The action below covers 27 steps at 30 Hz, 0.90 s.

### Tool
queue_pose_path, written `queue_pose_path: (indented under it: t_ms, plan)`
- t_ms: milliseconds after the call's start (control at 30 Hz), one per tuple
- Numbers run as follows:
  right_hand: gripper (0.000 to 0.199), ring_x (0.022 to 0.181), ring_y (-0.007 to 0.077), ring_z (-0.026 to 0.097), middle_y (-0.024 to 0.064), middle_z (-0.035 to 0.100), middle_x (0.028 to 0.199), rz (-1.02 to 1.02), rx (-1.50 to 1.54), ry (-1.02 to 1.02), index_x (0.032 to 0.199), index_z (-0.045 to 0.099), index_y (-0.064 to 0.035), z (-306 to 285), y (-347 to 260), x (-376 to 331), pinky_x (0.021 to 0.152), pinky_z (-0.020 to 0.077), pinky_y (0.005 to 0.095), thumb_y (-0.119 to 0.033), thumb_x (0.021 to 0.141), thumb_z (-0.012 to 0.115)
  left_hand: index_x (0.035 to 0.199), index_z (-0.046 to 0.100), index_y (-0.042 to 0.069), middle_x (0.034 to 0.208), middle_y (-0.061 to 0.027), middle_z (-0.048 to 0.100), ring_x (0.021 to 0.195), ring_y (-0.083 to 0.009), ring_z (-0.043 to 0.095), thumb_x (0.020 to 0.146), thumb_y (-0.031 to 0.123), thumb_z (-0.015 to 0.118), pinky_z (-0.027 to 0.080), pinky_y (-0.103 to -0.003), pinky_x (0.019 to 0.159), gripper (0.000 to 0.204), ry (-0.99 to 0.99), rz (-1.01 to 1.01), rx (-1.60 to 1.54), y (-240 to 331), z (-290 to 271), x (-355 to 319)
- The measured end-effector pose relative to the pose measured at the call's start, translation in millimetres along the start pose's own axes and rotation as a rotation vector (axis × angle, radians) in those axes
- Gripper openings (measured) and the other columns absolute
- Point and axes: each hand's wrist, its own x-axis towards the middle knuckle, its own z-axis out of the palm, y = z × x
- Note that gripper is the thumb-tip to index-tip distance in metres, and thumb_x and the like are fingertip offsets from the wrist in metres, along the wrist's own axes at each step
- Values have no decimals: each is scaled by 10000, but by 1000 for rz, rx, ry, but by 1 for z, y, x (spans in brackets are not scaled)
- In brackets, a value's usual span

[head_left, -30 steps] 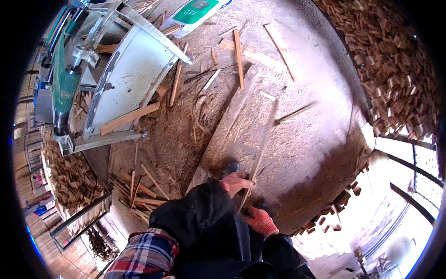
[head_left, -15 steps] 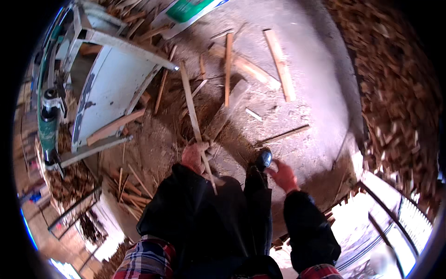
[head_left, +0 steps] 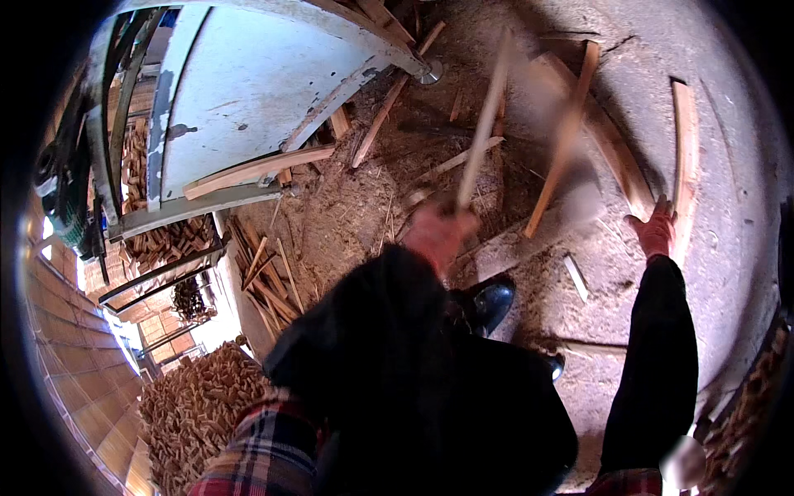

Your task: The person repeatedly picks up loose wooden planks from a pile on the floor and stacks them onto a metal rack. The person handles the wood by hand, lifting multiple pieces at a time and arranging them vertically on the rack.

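My left hand (head_left: 438, 231) is closed around the lower end of a thin wooden strip (head_left: 484, 116), which points up and away over the sawdust floor and looks blurred. My right hand (head_left: 653, 227) is stretched out to the right with fingers apart. It rests at the near end of a long pale plank (head_left: 683, 149) lying on the concrete, and I cannot tell whether it grips the plank. A second slat (head_left: 562, 149) lies slanted between the two hands. Both my arms wear dark sleeves.
A white machine table (head_left: 240, 91) with a wooden rail stands at the upper left. Offcut strips (head_left: 265, 281) litter the floor beside it. A heap of small wood blocks (head_left: 198, 405) lies at the lower left. My black shoe (head_left: 488, 302) is below the left hand.
The view has dropped closer to the floor. My left hand has raised the thin strip. My right hand has moved out to the right, to the end of the pale plank.
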Motion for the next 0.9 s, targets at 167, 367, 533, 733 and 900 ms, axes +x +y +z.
queue_pose_path:
  t_ms: [167, 367, 533, 733, 900]
  plan:
    - [1012, 1243, 358, 492, 207, 496, 1357, -38, 66, -97, 1432, 328, -30, -6, -11, 14, 1038, 411, 414, -390, 643, 849, 1156, 579, -37, 1034, -206, 643, 934, -274, 624, 864, 273, 624, 517, -377, 826, 428, 141, 140, 535, -44, -83, 173]
    - [805, 1186, 360, 521, 201, 533, 1262, 118, 320, -64, 1283, 472, -9, -28, 38, -28, 987, 442, 424, -239, 607, 843, 1304, 540, -18, 1344, -258, 515, 1239, -338, 508, 830, 246, 623, 435, -447, 1013, 549, 559, 246, 1117, -86, -150, 299]
    - [1248, 1378, 319, 329, 220, 319, 1491, 82, 414, -95, 1506, 117, 1, 22, 114, -39, 1160, 259, 375, -287, 577, 899, 1457, 332, 41, 1390, -261, 440, 1287, -380, 425, 872, 375, 585, 362, -463, 1057, 719, 413, -79, 1388, -122, -189, 375]
    - [1218, 1370, 296, 379, 224, 379, 1478, 148, 797, -167, 1491, 170, 38, 23, 108, -33, 1127, 299, 345, -397, 606, 885, 1229, 505, 1, 1104, -194, 543, 1016, -317, 529, 862, 421, 627, 453, -430, 829, 571, 199, 115, 820, -154, -175, 358]
    - [1232, 1376, 468, 258, 255, 334, 1475, -24, 186, 141, 1515, 175, -89, 7, 39, -20, 1142, 214, 538, -613, 597, 806, 901, 626, -19, 647, -61, 578, 582, -202, 546, 921, 403, 597, 453, -382, 547, 423, 85, 36, 362, -192, -96, 159]
